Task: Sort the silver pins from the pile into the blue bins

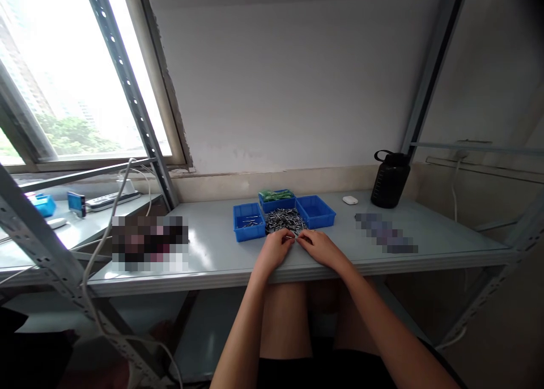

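At frame centre on the worktop [212,259], the left blue bin [249,234] holds a few pins and the rear blue bin [272,206] holds green parts [276,195]. A pile of metal pins [285,219] lies between them. Just below the pile, the left hand [275,249] and right hand [323,246] pinch one metal pin [294,238], lying roughly left-right.

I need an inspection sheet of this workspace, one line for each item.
Surface: grey table, glossy, window glare.
Work items: pile of small metal parts; left bin with few parts, back bin with green pieces, right bin, all blue.
Clutter: black bottle, small white object.
Hands: left hand and right hand meet fingertips at the pile's near edge; grip unclear.
Cables: white cable by power strip, far left.
Surroundings: window at left, metal shelf post, plain wall.
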`<act>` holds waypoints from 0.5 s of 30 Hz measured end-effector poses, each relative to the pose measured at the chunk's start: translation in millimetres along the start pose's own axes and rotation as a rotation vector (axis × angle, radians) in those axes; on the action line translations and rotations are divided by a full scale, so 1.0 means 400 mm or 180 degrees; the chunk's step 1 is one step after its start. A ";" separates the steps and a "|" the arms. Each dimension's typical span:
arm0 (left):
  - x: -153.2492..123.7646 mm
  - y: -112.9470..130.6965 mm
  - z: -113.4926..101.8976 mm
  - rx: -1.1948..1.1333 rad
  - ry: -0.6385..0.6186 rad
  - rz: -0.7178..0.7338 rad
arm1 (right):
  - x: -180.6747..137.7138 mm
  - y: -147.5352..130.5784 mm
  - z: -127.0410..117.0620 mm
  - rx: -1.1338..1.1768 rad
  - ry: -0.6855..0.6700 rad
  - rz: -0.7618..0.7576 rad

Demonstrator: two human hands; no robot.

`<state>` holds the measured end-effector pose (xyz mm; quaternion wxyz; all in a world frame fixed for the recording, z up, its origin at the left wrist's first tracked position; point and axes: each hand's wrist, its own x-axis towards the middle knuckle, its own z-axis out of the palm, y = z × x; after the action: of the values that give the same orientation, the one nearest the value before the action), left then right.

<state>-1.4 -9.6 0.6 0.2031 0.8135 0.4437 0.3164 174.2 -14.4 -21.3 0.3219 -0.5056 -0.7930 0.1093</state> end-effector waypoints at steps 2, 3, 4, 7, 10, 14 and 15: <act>0.000 -0.001 0.002 -0.0014 0.0032 0.0010 | 0.000 0.002 0.001 0.0014 0.0000 -0.0018; 0.000 -0.002 0.003 -0.0030 0.0047 0.0020 | 0.000 0.003 0.001 0.0022 -0.0005 -0.0029; -0.001 -0.004 0.004 -0.0048 0.0058 0.0028 | 0.000 0.005 0.002 0.0029 -0.0013 -0.0037; 0.000 -0.010 0.008 -0.0102 0.0051 0.0021 | 0.001 0.006 0.002 0.0061 -0.0043 -0.0046; 0.000 -0.016 0.011 -0.0158 0.0040 0.0014 | 0.000 0.003 -0.001 0.0126 -0.0062 -0.0065; -0.002 -0.016 0.010 -0.0274 0.0068 0.0095 | -0.004 -0.003 -0.006 0.0254 -0.0083 -0.0078; -0.002 -0.015 0.010 -0.0302 0.0077 0.0116 | -0.004 -0.004 -0.008 0.0293 -0.0093 -0.0077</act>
<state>-2.4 -7.4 -5.9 0.2303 0.8070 0.4158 0.3505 175.4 -17.2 -18.7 0.3345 -0.4789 -0.7978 0.1491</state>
